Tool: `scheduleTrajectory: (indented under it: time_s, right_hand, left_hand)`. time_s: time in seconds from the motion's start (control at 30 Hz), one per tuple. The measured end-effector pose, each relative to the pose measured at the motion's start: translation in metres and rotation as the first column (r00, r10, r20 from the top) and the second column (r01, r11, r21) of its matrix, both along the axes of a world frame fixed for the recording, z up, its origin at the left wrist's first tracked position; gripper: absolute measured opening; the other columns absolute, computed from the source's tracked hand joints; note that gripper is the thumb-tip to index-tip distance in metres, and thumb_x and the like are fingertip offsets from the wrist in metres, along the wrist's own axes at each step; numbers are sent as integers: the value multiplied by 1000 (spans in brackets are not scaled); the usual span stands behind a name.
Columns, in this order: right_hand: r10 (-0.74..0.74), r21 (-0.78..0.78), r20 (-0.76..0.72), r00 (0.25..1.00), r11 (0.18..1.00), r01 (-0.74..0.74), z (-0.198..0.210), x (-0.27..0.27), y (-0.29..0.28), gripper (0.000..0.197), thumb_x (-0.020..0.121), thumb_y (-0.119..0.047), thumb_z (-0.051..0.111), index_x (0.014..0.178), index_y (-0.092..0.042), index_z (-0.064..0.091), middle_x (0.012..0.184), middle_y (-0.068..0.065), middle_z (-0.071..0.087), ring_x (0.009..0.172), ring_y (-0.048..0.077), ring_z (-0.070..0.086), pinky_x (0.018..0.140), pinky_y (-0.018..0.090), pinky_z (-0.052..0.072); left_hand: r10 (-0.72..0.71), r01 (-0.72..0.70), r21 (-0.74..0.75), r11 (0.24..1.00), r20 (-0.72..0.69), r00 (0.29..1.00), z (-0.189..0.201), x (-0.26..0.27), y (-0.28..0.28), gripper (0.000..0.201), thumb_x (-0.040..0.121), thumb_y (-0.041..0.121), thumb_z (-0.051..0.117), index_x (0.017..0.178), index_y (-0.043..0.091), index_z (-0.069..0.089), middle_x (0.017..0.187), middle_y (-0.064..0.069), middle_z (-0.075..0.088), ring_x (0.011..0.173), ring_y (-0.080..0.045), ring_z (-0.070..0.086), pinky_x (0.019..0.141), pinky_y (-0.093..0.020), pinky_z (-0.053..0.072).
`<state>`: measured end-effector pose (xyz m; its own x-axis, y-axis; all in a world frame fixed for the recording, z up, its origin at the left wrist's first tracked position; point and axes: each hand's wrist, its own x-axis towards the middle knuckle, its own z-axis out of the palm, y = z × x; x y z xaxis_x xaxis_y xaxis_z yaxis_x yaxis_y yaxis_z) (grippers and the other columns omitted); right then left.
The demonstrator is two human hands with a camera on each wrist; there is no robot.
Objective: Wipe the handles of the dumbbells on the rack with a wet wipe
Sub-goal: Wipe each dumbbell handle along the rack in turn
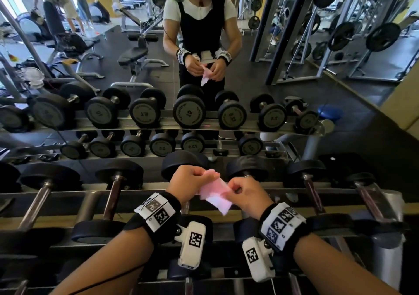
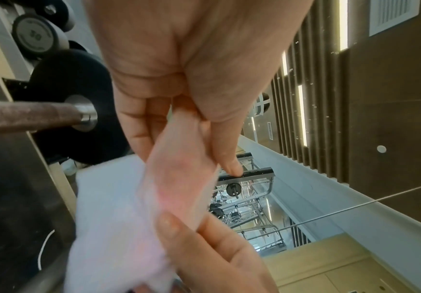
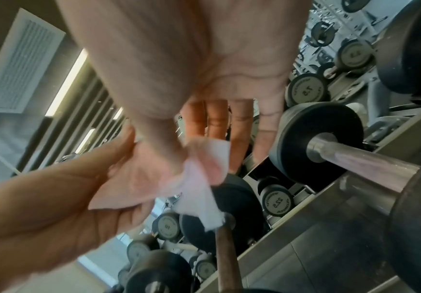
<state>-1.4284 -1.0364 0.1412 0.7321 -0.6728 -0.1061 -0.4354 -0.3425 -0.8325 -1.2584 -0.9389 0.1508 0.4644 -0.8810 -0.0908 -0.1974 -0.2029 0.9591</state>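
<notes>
Both hands are raised together above the near row of the rack (image 1: 145, 184), each pinching one edge of the wet wipe (image 1: 215, 191): the left hand (image 1: 192, 182) grips its upper corner between thumb and fingers, and the right hand (image 1: 246, 195) nips the other side, so the pinkish sheet hangs crumpled and half spread between them. It touches no metal yet; it hangs in the air over the gap between two dumbbells, whose handles (image 1: 114, 195) lie across the rails below and to either side. From the right wrist view one handle (image 3: 370, 160) looks glossy, though whether that is moisture or bare steel I cannot tell. As I judge it, the job stands at its preparation step, opening or refolding the wipe, and the wiping of the handles along this row appears to be still ahead.
</notes>
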Motion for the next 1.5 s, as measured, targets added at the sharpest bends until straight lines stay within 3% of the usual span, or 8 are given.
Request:
scheduleTrajectory:
  time_s: [0.3, 0.57, 0.77, 0.93, 1.1, 1.2, 1.33, 1.5]
  right_hand:
    - [-251, 330, 236, 939, 929, 165, 17, -18, -32, 5, 82, 3, 71, 84, -1, 69, 78, 9, 64, 76, 22, 59, 72, 30, 48]
    - [-110, 96, 127, 986, 991, 98, 29, -19, -42, 22, 82, 5, 63, 80, -16, 67, 72, 1, 63, 69, 14, 58, 64, 25, 45]
    - [-206, 302, 236, 950, 944, 130, 47, -18, -54, 7, 84, -10, 71, 81, -15, 76, 79, 6, 74, 75, 15, 68, 69, 28, 55]
    - [-183, 224, 303, 935, 968, 117, 59, -14, -65, 18, 82, -18, 77, 100, -22, 75, 100, 8, 76, 97, 22, 70, 82, 30, 57]
    - [-511, 799, 221, 830, 583, 146, 22, -20, -59, 83, 58, -75, 66, 125, -29, 48, 110, 14, 74, 97, 32, 72, 77, 46, 58]
    - [-473, 851, 203, 857, 518, 85, -9, -17, -38, 81, 65, -53, 76, 134, -29, 41, 115, 16, 71, 101, 34, 70, 85, 51, 55]
    - [-464, 709, 294, 835, 692, 135, -11, -10, -34, 79, 79, 5, 73, 138, -34, 37, 111, 17, 63, 104, 33, 64, 94, 48, 53]
    - [-286, 252, 291, 913, 943, 215, -5, -13, -38, 40, 79, 13, 69, 114, -7, 69, 83, 10, 69, 74, 12, 64, 71, 17, 51]
  left_hand:
    - [-111, 112, 100, 989, -17, 994, 14, 25, 10, 22, 82, 27, 77, 74, 11, 65, 68, -3, 61, 66, -16, 54, 67, -31, 46]
    - [-164, 162, 55, 985, 43, 985, 24, 15, 4, 18, 87, 17, 71, 105, 15, 66, 103, -8, 70, 94, -22, 67, 91, -40, 54]
    - [-294, 278, 116, 954, 160, 942, 27, 9, -5, 16, 78, 30, 81, 71, 25, 67, 66, 8, 63, 64, -7, 57, 65, -25, 46]
    - [-221, 222, 1, 975, 101, 970, 34, -10, -26, 23, 82, 15, 77, 91, 17, 56, 74, -1, 69, 72, -17, 66, 77, -43, 55]
    - [-35, 31, -158, 987, -23, 999, 27, -15, -33, 56, 90, 12, 68, 128, 45, 43, 83, -24, 67, 80, -33, 70, 80, -47, 58]
    - [-23, 19, -143, 989, -25, 999, 15, -13, -32, 63, 96, 10, 58, 140, 49, 37, 74, -19, 53, 68, -30, 53, 72, -40, 49]
    - [79, -74, -86, 994, 51, 996, 4, -7, -27, 53, 96, 14, 57, 139, 43, 48, 77, -5, 59, 74, -14, 54, 74, -22, 47]
    - [-19, -19, 105, 994, 352, 936, 11, -3, -22, 52, 76, 27, 82, 125, 24, 66, 112, 6, 70, 105, -7, 63, 98, -26, 48]
